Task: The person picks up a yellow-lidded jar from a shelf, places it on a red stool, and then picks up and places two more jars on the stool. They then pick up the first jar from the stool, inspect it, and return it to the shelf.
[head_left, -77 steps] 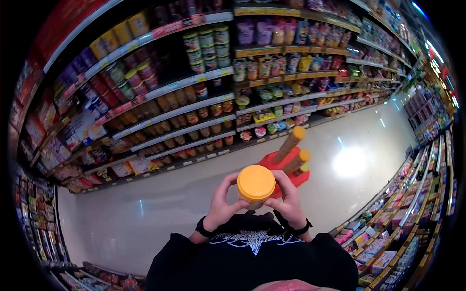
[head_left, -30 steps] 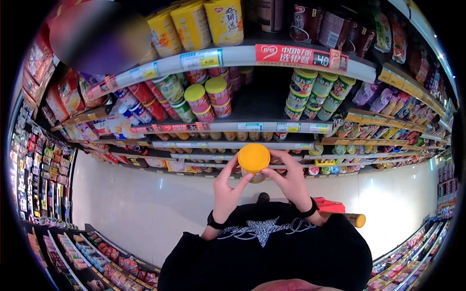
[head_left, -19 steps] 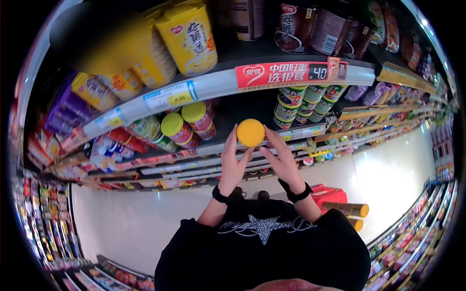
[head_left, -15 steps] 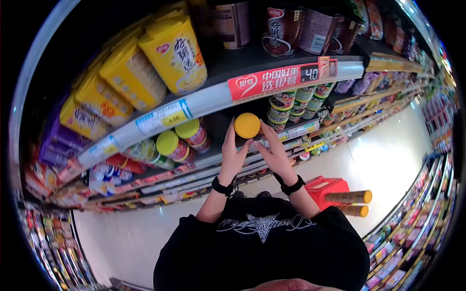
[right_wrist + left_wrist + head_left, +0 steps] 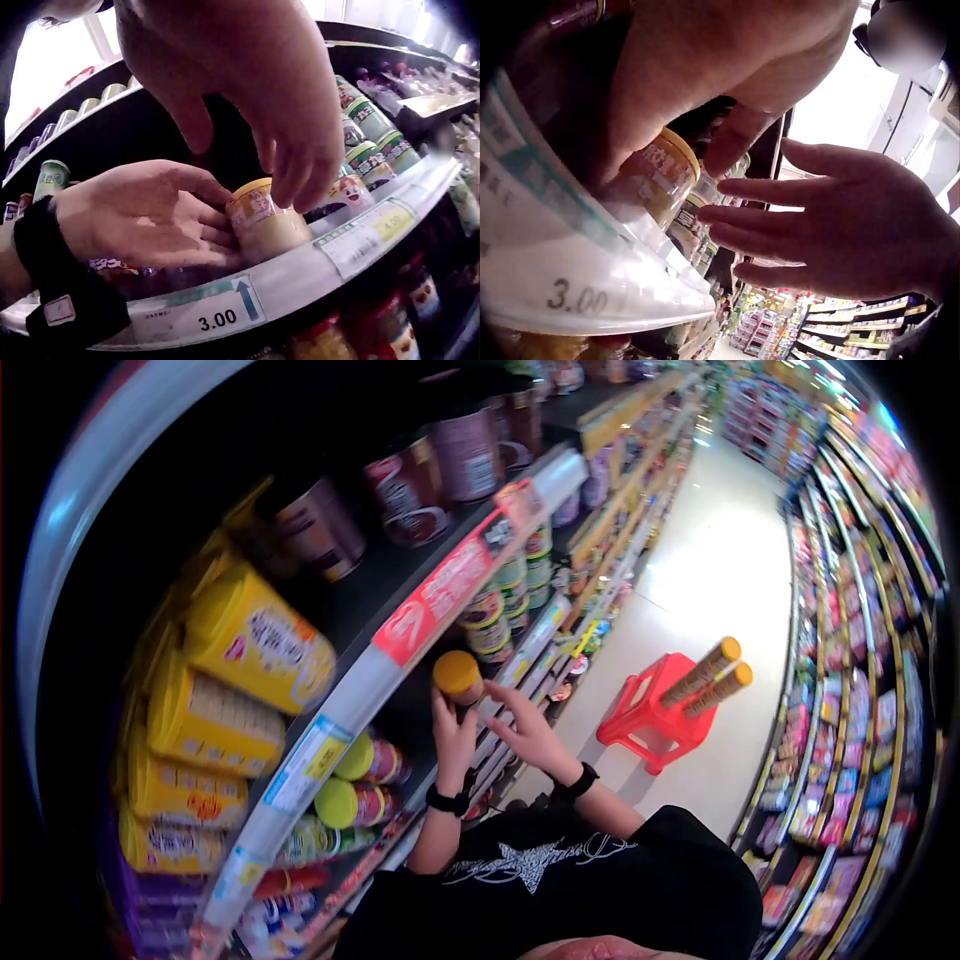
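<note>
A jar (image 5: 458,673) with a yellow-orange lid and pale contents stands at the shelf's front edge, behind a 3.00 price tag (image 5: 217,319). In the right wrist view my left hand (image 5: 142,210) holds the jar's side, its thumb by the lid. The head view shows this left hand (image 5: 455,745) with its fingers partly hidden behind the jar. My right hand (image 5: 535,740) is just right of it, and the left wrist view shows that right hand (image 5: 840,225) with straight, spread fingers pointing at the jar.
Stacked green-lidded cans (image 5: 490,625) stand to the jar's right, yellow-green-lidded cans (image 5: 350,803) to its left. Yellow packs (image 5: 262,640) fill the shelf above. On the floor a red stool (image 5: 655,710) carries tall brown tubes (image 5: 700,678) with yellow lids. More shelves (image 5: 850,690) line the aisle's right.
From being held in front of the body between both hands, the jar has gone forward to the shelf. My right hand has come away from its side. The head view has turned and tilted.
</note>
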Tool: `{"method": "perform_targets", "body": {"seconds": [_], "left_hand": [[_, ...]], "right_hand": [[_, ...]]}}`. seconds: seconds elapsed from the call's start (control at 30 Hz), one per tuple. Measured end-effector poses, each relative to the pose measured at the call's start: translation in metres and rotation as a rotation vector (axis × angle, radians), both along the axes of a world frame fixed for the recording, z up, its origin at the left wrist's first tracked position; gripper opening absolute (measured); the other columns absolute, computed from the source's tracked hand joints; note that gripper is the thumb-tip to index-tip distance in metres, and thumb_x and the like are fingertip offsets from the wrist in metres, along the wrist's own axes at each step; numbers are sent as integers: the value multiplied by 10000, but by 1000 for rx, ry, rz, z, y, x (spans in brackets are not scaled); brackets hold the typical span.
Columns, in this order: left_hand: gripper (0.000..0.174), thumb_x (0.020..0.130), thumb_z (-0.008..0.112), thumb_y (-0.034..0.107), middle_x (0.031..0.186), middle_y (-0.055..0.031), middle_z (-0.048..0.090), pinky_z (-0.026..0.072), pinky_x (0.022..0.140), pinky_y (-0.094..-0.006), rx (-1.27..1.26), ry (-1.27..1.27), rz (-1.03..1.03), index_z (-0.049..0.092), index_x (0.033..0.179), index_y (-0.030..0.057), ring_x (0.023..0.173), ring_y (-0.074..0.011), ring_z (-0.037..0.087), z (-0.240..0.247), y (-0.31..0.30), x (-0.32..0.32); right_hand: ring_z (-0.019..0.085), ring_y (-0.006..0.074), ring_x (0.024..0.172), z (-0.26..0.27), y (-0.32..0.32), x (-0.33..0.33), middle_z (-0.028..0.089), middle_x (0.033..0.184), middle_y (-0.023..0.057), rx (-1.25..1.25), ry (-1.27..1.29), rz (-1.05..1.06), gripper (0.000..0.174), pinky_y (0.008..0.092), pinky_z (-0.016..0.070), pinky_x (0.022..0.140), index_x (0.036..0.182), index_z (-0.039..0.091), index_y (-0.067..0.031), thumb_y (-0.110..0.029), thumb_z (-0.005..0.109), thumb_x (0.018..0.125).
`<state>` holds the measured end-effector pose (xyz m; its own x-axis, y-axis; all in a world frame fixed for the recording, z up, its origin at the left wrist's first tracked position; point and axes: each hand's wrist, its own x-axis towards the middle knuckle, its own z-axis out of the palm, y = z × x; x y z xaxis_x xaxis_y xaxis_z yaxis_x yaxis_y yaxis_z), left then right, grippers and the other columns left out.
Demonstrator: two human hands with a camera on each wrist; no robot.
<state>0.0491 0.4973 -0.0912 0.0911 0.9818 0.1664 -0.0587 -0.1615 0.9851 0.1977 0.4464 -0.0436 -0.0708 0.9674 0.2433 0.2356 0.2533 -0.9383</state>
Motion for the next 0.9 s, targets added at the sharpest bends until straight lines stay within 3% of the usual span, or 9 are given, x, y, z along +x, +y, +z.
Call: {"method": "perform_targets", "body": {"seconds": [0.13, 0.2, 0.27, 0.33, 0.37, 0.47, 0.53, 0.63, 0.9], "left_hand": [[781, 844, 592, -7, 1492, -214, 205, 246, 1141, -399, -21, -37, -19, 128, 1472, -24, 1398, -272, 237, 5, 2, 13], [805, 867, 563, -21, 1517, -164, 177, 204, 1144, -383, 12, -97, 58, 74, 1503, 38, 1404, -276, 217, 5, -4, 21], [846, 859, 591, 18, 1545, -198, 53, 196, 1144, -456, 211, 311, 238, 47, 1506, 56, 1423, -322, 141, 36, -27, 35], [858, 854, 590, 13, 1543, -199, 37, 200, 1138, -496, 337, 273, 241, 33, 1506, 58, 1418, -351, 127, 62, -48, 57], [899, 825, 612, 8, 1531, -210, 17, 232, 1128, -496, 411, 316, 220, 9, 1492, 11, 1394, -372, 181, 66, -54, 66], [874, 817, 599, 9, 1532, -204, 51, 234, 1128, -485, 480, 215, 40, 38, 1487, 2, 1394, -358, 197, 80, -70, 98], [856, 812, 593, 5, 1528, -198, 116, 244, 1120, -477, 412, 102, -77, 66, 1487, 6, 1399, -349, 214, 86, -80, 123], [843, 814, 588, -1, 1514, -200, 193, 254, 1116, -457, 301, 41, -239, 87, 1492, 27, 1379, -338, 275, 87, -100, 163], [681, 833, 608, 38, 1461, -159, 321, 357, 1047, -401, 223, 135, -483, 292, 1436, 19, 1310, -290, 381, 69, -171, 278]], "right_hand": [[551, 207, 1086, -6, -28, 16, 590, 1193, 105, -31, 28, -136, 534, 332, 439, 906, 1399, 390, -72, -177, 590, 915], [571, 180, 1042, 1, -43, 30, 590, 1191, 114, -28, 35, -205, 490, 307, 455, 861, 1384, 401, -62, -182, 558, 936], [594, 225, 1012, -15, -51, 46, 600, 1137, 143, -8, 89, -287, 472, 340, 462, 889, 1349, 434, -52, -188, 576, 919], [598, 204, 984, -9, -66, 62, 603, 1129, 135, -51, 120, -342, 447, 323, 474, 859, 1339, 446, -56, -190, 566, 930], [600, 194, 969, -5, -74, 69, 604, 1125, 131, -74, 135, -370, 435, 315, 481, 843, 1334, 452, -58, -191, 560, 935], [596, 180, 970, -5, -97, 88, 606, 1113, 128, -51, 207, -413, 395, 296, 485, 825, 1318, 477, -50, -201, 532, 956], [577, 159, 1080, 1, -118, 106, 617, 1166, 95, -74, 213, -419, 369, 289, 444, 879, 1318, 484, -45, -154, 501, 966], [578, 168, 1075, 1, -150, 142, 618, 1155, 96, -83, 207, -501, 349, 292, 445, 899, 1299, 491, -28, -142, 488, 969], [597, 162, 1026, 5, -237, 257, 636, 1095, 106, -43, 253, -689, 304, 288, 464, 881, 1233, 531, 6, -142, 476, 974]]}}
